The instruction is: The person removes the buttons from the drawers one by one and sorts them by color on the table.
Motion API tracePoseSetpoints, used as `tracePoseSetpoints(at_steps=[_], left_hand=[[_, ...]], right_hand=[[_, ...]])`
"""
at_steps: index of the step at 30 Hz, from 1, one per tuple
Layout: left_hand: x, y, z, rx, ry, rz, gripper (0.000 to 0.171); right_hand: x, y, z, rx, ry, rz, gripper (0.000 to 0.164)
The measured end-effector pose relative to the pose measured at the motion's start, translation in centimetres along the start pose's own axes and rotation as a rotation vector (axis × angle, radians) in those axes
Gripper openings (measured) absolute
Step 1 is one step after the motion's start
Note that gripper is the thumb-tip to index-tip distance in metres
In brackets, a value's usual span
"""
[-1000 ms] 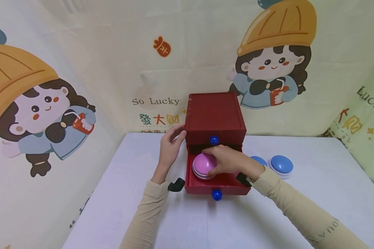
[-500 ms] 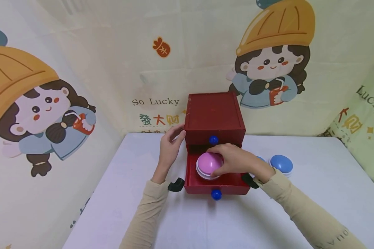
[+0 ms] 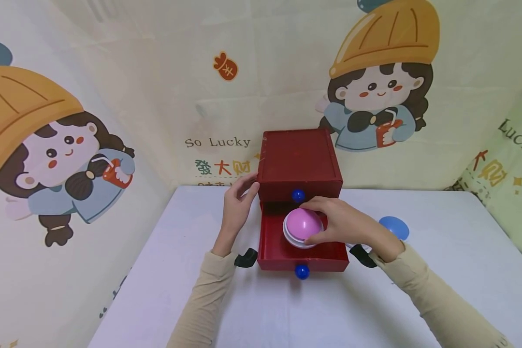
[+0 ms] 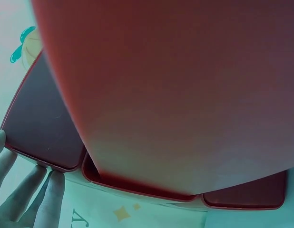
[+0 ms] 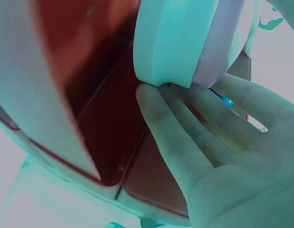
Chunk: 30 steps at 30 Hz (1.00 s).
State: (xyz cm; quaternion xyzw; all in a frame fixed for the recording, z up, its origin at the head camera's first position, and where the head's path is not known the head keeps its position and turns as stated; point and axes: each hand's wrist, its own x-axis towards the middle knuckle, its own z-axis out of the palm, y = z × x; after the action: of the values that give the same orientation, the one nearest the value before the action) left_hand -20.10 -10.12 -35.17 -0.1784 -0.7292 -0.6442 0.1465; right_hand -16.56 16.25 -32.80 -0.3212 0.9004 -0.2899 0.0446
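Note:
A round push button (image 3: 303, 224) with a pink domed top and white base is over the open lower drawer (image 3: 278, 265) of a small red cabinet (image 3: 301, 157). My right hand (image 3: 345, 222) grips it from the right, thumb at the front and fingers behind. In the right wrist view, the button's pale base (image 5: 178, 42) appears raised off the drawer floor, with the fingers along its edge. Against the cabinet's left side rests my left hand (image 3: 238, 208), its fingers extended. The left wrist view shows these fingers (image 4: 49, 199) touching the cabinet's edge.
A similar blue-topped button (image 3: 394, 227) stands on the white table (image 3: 200, 232) to the right; another beside it is hidden behind the right hand. The lower drawer's blue knob (image 3: 302, 271) juts forward. Above it, the upper drawer's blue knob (image 3: 298, 195) sits on a closed front.
My right hand has moved the pink-topped button from the drawer's left side rightward and slightly up. The left hand has stayed on the cabinet's side.

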Motion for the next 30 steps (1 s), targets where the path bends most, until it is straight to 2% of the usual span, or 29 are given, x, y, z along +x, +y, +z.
tracePoseSetpoints(at_steps=[11,19,30], left_hand=[[0.0,0.1,0.0,-0.003,-0.001,0.005,0.038],[0.0,0.2,0.0,-0.004,-0.003,0.009,0.038],[-0.2,0.6,0.0,0.012,-0.001,0.003,0.038]], right_hand=[[-1.6,0.4,-0.5,0.038,0.055,0.036,0.078],[-3.0,0.9,-0.6,0.036,0.113,0.033,0.076],[-4.9,1.3,-1.1,0.026,0.154,0.073,0.077]])
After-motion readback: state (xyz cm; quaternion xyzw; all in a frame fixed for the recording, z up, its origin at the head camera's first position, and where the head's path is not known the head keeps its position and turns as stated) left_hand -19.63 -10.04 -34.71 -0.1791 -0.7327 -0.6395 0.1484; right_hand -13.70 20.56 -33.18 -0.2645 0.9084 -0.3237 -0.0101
